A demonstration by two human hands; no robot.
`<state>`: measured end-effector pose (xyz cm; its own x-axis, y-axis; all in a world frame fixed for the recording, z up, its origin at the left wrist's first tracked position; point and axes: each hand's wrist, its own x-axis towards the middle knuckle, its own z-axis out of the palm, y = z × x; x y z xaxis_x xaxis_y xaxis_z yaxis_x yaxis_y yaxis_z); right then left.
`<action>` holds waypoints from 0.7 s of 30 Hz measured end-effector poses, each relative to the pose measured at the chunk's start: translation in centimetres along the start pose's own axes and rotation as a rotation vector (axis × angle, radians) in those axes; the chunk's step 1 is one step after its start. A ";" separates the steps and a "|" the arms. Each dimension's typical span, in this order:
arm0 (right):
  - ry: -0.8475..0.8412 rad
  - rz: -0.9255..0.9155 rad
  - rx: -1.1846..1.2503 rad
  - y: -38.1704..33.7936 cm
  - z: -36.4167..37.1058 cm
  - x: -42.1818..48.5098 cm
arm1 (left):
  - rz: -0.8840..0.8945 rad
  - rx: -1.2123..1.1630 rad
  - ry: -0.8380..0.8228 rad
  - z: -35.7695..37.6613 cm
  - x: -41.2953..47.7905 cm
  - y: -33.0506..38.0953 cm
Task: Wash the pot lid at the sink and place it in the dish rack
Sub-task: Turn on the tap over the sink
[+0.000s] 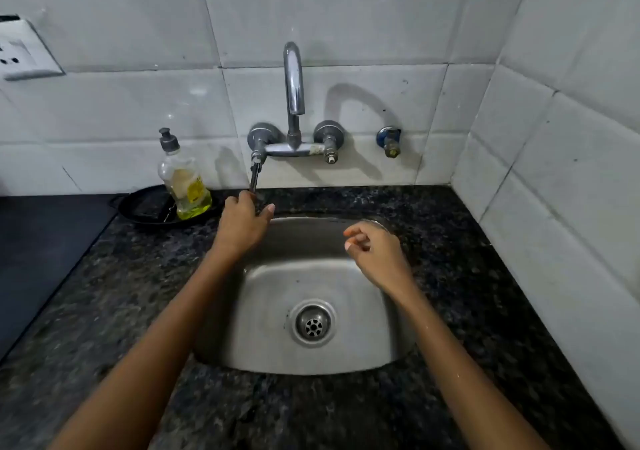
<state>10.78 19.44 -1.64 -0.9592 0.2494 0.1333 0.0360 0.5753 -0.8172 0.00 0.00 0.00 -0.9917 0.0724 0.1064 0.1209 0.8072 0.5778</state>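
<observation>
A steel sink [263, 311] with a round drain [313, 327] lies in the dark granite counter. Nothing lies in the basin. A chrome wall tap [294, 78] arches over it, and no water runs from the spout. My left hand [242, 222] reaches to the back left rim and grips the tip of the tap's left lever handle [255, 175], which hangs downward. My right hand [375, 250] hovers over the sink's right side, fingers loosely curled, holding nothing. No pot lid and no dish rack are in view.
A dish soap bottle [183, 182] with yellow liquid stands in a black round tray [145, 207] left of the sink. A dark stovetop [41, 259] fills the far left. A brass wall valve [390, 141] sits right of the tap. Tiled walls close the back and right.
</observation>
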 end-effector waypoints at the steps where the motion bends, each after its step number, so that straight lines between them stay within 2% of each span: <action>1: -0.002 0.010 0.009 0.3 0.0 0.6 | -0.017 0.006 0.010 0.2 0.6 0.2; 4: 0.010 0.037 -0.015 0.9 0.0 2.3 | -0.055 0.030 0.059 0.3 3.1 1.1; 10: 0.066 0.060 -0.067 1.4 0.1 4.6 | -0.014 0.122 0.088 0.3 8.4 2.7; 13: 0.078 0.078 -0.048 1.4 0.0 5.6 | -0.026 0.110 0.179 0.6 9.7 2.7; 15: 0.077 0.087 -0.044 1.5 0.0 6.0 | -0.104 -0.043 0.243 0.6 9.9 2.5; 17: 0.068 0.092 -0.049 1.6 0.1 5.9 | -0.203 -0.299 0.221 1.2 10.3 2.0; 20: 0.068 0.100 -0.053 1.8 -0.2 5.5 | -0.457 -0.904 0.085 1.7 11.9 1.9; 21: 0.069 0.099 -0.048 1.7 -0.3 5.4 | -0.503 -1.032 0.058 1.6 12.2 1.6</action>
<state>5.79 22.02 -2.16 -0.9287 0.3591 0.0930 0.1445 0.5812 -0.8009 -11.93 3.14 0.95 -0.9376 -0.1711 -0.3029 -0.2834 -0.1294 0.9502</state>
